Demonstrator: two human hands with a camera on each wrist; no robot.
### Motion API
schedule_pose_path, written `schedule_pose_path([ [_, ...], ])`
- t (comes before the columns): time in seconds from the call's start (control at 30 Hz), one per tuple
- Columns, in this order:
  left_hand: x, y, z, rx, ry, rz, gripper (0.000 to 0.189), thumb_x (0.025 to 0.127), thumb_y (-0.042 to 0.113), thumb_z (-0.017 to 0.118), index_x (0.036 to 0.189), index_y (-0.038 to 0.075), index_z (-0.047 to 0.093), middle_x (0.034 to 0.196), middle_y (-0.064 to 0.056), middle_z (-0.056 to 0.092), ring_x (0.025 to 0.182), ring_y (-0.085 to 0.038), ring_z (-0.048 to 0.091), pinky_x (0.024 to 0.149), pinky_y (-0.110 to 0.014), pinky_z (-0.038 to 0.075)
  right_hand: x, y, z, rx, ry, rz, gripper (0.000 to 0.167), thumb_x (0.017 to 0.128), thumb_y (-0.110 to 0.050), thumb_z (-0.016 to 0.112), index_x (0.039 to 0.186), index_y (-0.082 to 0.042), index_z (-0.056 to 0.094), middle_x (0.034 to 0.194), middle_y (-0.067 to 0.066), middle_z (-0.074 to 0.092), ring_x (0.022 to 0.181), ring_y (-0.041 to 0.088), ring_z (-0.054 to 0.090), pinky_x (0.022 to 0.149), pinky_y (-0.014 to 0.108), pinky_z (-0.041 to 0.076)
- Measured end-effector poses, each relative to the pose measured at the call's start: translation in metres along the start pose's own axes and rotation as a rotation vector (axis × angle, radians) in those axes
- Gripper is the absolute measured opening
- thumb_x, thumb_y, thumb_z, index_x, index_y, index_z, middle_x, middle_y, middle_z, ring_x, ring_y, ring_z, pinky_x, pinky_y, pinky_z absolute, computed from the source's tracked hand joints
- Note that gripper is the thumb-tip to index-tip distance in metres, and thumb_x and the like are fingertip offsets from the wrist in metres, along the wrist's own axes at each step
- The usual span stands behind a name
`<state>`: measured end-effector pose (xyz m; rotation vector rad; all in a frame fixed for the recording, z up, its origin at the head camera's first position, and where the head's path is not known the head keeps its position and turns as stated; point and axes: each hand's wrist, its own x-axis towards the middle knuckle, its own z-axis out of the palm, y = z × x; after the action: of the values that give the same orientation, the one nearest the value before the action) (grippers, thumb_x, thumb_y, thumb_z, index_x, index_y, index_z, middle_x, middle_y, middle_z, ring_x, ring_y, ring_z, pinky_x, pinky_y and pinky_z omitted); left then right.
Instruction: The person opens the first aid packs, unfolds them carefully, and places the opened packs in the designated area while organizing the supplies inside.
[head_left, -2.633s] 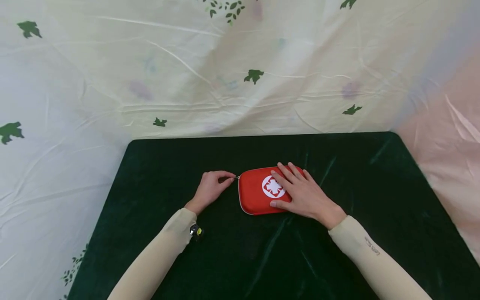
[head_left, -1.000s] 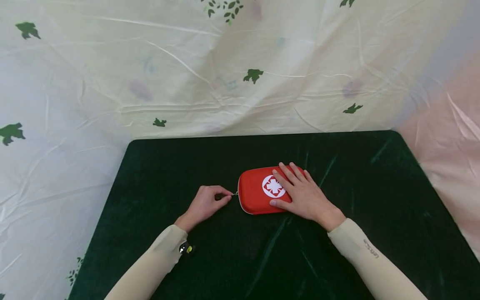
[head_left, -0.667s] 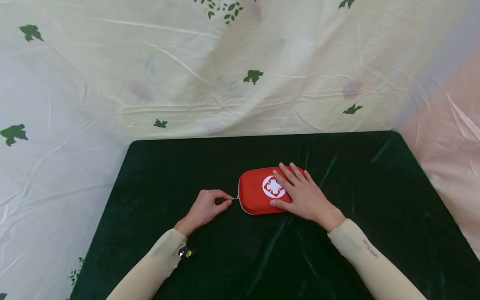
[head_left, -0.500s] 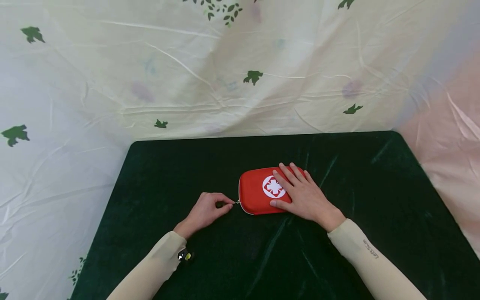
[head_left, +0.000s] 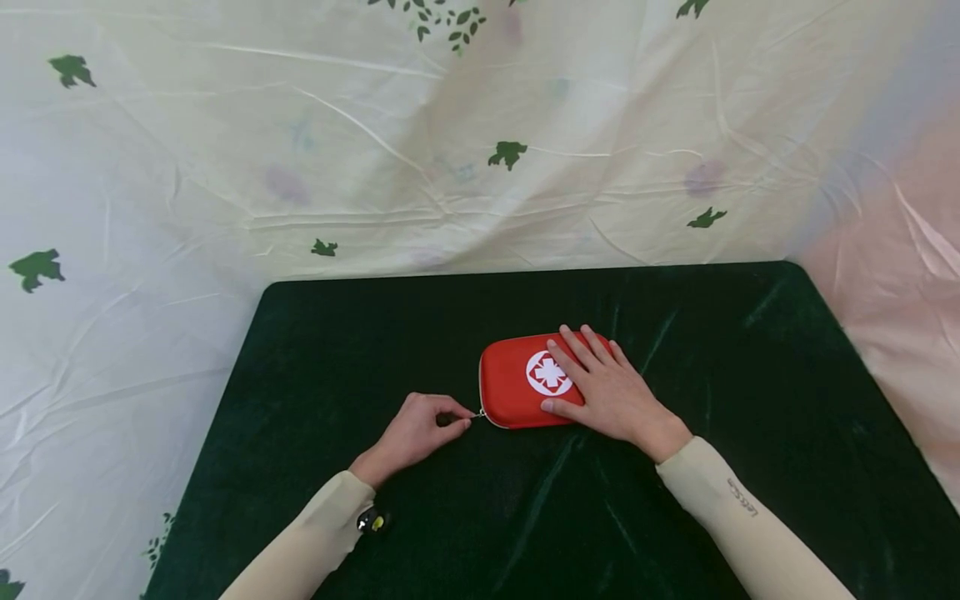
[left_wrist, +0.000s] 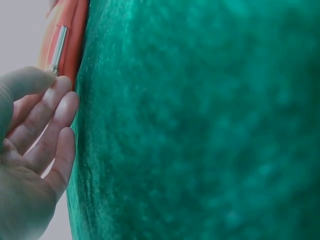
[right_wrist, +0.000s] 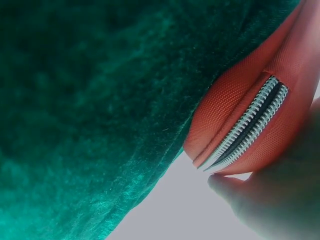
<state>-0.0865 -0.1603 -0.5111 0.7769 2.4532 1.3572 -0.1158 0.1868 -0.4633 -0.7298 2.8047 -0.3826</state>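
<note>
A red first-aid case [head_left: 506, 383] with a white cross emblem lies on the dark green cloth. At its left end, near the front corner, my left hand [head_left: 416, 433] pinches the small metal zipper pull [head_left: 478, 414] between thumb and index finger. In the left wrist view, a short silver zipper strip [left_wrist: 60, 44] runs from the fingertips along the red side. My right hand [head_left: 618, 396] rests flat with spread fingers on the case's right part, covering some of the emblem. The right wrist view shows a stretch of zipper teeth [right_wrist: 245, 122] parted, with a dark gap between the rows.
The green velvet cloth [head_left: 360, 333] covers the table around the case. Pale curtains [head_left: 420, 125] with green leaf prints hang behind the table and at its sides. A small dark round device [head_left: 371, 522] sits at my left wrist.
My left hand has drawn the zipper pull along the left end of the case, from the far corner towards the near one. The right hand and the case have stayed in place.
</note>
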Motion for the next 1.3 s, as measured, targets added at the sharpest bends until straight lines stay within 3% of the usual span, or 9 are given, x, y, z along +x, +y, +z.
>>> schedule_pose_path([
  [0.2, -0.002, 0.016, 0.001, 0.017, -0.018, -0.011, 0.016, 0.097, 0.027, 0.072, 0.109, 0.018, 0.077, 0.099, 0.010, 0.073, 0.085, -0.003, 0.067, 0.073, -0.026, 0.057, 0.000, 0.000, 0.001, 0.000, 0.004, 0.001, 0.098, 0.091, -0.084, 0.042, 0.167, -0.027, 0.018, 0.175, 0.002, 0.003, 0.159, 0.035, -0.002, 0.123, 0.065, 0.010],
  [0.27, -0.003, 0.025, 0.000, 0.028, -0.036, -0.043, 0.015, 0.097, 0.025, 0.072, 0.110, 0.018, 0.077, 0.099, 0.011, 0.073, 0.085, -0.003, 0.067, 0.074, -0.027, 0.057, 0.000, 0.000, 0.001, 0.001, 0.005, 0.001, 0.098, 0.091, -0.084, 0.042, 0.167, -0.027, 0.018, 0.175, 0.002, 0.003, 0.159, 0.035, -0.001, 0.123, 0.065, 0.010],
  [0.43, -0.004, 0.027, 0.003, 0.014, -0.049, -0.053, 0.016, 0.097, 0.024, 0.072, 0.112, 0.018, 0.076, 0.099, 0.013, 0.072, 0.085, -0.001, 0.066, 0.075, -0.027, 0.057, 0.000, 0.000, 0.001, -0.001, 0.007, 0.002, 0.098, 0.091, -0.083, 0.044, 0.167, -0.026, 0.018, 0.175, 0.003, 0.004, 0.159, 0.035, -0.001, 0.123, 0.065, 0.010],
  [0.6, -0.004, 0.017, 0.012, -0.006, -0.056, 0.032, 0.019, 0.098, 0.031, 0.071, 0.112, 0.019, 0.076, 0.099, 0.012, 0.072, 0.084, 0.000, 0.066, 0.073, -0.025, 0.056, 0.000, 0.000, 0.001, -0.012, 0.011, 0.003, 0.099, 0.091, -0.083, 0.044, 0.167, -0.026, 0.018, 0.175, 0.003, 0.004, 0.159, 0.035, -0.001, 0.123, 0.065, 0.010],
  [0.87, 0.002, 0.000, 0.030, 0.027, -0.069, 0.058, 0.018, 0.098, 0.034, 0.070, 0.113, 0.025, 0.076, 0.100, 0.018, 0.071, 0.082, 0.002, 0.066, 0.071, -0.026, 0.056, 0.000, 0.000, 0.001, -0.008, 0.014, -0.003, 0.098, 0.091, -0.083, 0.043, 0.167, -0.027, 0.018, 0.175, 0.003, 0.004, 0.159, 0.035, -0.001, 0.123, 0.065, 0.010],
  [1.0, 0.005, -0.001, 0.035, 0.020, -0.079, 0.081, 0.017, 0.099, 0.035, 0.070, 0.113, 0.026, 0.075, 0.099, 0.020, 0.070, 0.083, 0.003, 0.066, 0.071, -0.025, 0.057, 0.000, -0.001, 0.001, -0.007, 0.013, -0.004, 0.098, 0.091, -0.084, 0.040, 0.167, -0.027, 0.017, 0.175, 0.002, 0.004, 0.159, 0.035, -0.002, 0.123, 0.064, 0.009],
  [1.17, 0.007, 0.011, 0.034, -0.006, -0.075, 0.083, 0.017, 0.098, 0.031, 0.071, 0.111, 0.023, 0.076, 0.098, 0.018, 0.070, 0.083, 0.004, 0.066, 0.071, -0.023, 0.056, 0.000, -0.001, 0.001, -0.010, 0.014, -0.001, 0.099, 0.091, -0.085, 0.040, 0.168, -0.027, 0.016, 0.175, 0.002, 0.004, 0.159, 0.035, -0.002, 0.124, 0.064, 0.009],
  [1.3, 0.006, 0.032, 0.025, 0.013, -0.113, 0.050, 0.020, 0.099, 0.027, 0.070, 0.114, 0.015, 0.075, 0.101, 0.011, 0.073, 0.085, 0.003, 0.066, 0.075, -0.023, 0.056, 0.001, -0.001, 0.001, -0.009, 0.016, -0.001, 0.099, 0.091, -0.084, 0.042, 0.168, -0.027, 0.017, 0.175, 0.003, 0.004, 0.159, 0.035, -0.001, 0.124, 0.064, 0.009],
])
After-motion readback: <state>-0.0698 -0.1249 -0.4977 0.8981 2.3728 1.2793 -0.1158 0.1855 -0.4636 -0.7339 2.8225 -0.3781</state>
